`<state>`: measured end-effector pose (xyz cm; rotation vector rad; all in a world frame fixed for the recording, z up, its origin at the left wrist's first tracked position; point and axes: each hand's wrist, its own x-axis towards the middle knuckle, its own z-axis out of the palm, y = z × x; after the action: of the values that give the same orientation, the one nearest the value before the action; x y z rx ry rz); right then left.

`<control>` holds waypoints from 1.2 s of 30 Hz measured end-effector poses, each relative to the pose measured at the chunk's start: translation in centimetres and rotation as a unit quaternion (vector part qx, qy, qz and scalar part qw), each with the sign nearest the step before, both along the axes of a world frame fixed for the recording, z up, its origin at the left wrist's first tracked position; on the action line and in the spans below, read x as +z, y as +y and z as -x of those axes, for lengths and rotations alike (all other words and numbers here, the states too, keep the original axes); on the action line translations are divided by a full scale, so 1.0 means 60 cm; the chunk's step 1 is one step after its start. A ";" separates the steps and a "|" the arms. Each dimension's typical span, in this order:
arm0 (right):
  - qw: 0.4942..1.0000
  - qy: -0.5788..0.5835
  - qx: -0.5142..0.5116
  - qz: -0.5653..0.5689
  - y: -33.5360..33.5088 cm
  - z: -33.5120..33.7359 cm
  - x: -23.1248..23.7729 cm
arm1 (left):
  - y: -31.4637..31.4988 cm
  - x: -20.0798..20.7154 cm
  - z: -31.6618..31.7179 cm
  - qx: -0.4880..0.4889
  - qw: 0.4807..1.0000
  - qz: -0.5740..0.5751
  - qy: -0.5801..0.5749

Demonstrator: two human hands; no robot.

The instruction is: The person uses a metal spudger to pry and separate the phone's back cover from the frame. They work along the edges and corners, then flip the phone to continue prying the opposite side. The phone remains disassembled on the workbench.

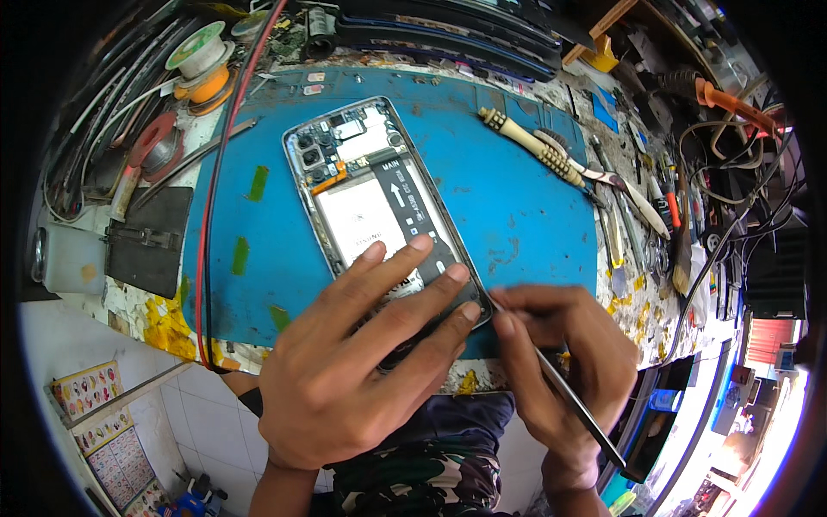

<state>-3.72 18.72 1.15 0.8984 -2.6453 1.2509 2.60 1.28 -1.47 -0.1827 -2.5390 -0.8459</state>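
An opened smartphone point(379, 129) lies tilted on a blue work mat point(525, 233), its back cover off. Its circuit board and camera modules show at the far end, with a white battery point(353, 215) and a black strip below. My left hand point(345, 370) rests flat across the near part of the phone, fingers spread, hiding that end. Beside the phone's near right corner, my right hand point(573, 362) pinches a slim metal tool point(573, 396). The tool slants from the fingertips toward my right wrist; whether its tip touches the phone I cannot tell.
A cream-handled brush point(525, 142) lies on the mat's right side, near several hand tools. Red and black wires point(207, 233) cross the left side. Solder spools point(202, 77) stand far left, and an orange-handled tool point(732, 108) far right.
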 end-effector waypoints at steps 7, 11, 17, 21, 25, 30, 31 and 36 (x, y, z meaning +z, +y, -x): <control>1.000 -0.006 0.005 0.027 -0.001 0.005 -0.004 | 0.000 -0.003 0.001 0.000 1.000 0.000 0.003; 0.999 -0.009 0.006 0.031 0.002 0.002 -0.003 | -0.002 -0.001 0.000 -0.002 1.000 0.000 0.005; 0.999 -0.035 0.001 -0.001 0.003 0.009 -0.008 | 0.001 -0.001 0.002 0.003 1.000 -0.002 -0.001; 0.999 -0.006 0.014 0.031 0.000 0.006 0.002 | -0.001 0.001 0.002 0.001 1.000 -0.003 0.003; 0.999 0.005 0.028 0.046 -0.005 0.013 0.001 | 0.003 0.001 0.000 0.010 1.000 -0.013 -0.001; 0.999 -0.005 0.031 0.028 0.000 0.019 -0.009 | 0.001 0.002 0.001 0.004 1.000 -0.008 0.006; 0.999 -0.007 0.025 0.033 0.001 0.012 -0.007 | 0.000 0.002 0.001 0.001 1.000 -0.008 0.008; 1.000 0.003 0.019 0.005 -0.003 0.015 -0.009 | 0.002 0.002 0.001 0.003 1.000 -0.001 0.006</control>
<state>-4.60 18.51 0.62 0.9537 -2.6263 1.2671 2.52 1.38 -1.34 -0.1784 -2.5268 -0.8420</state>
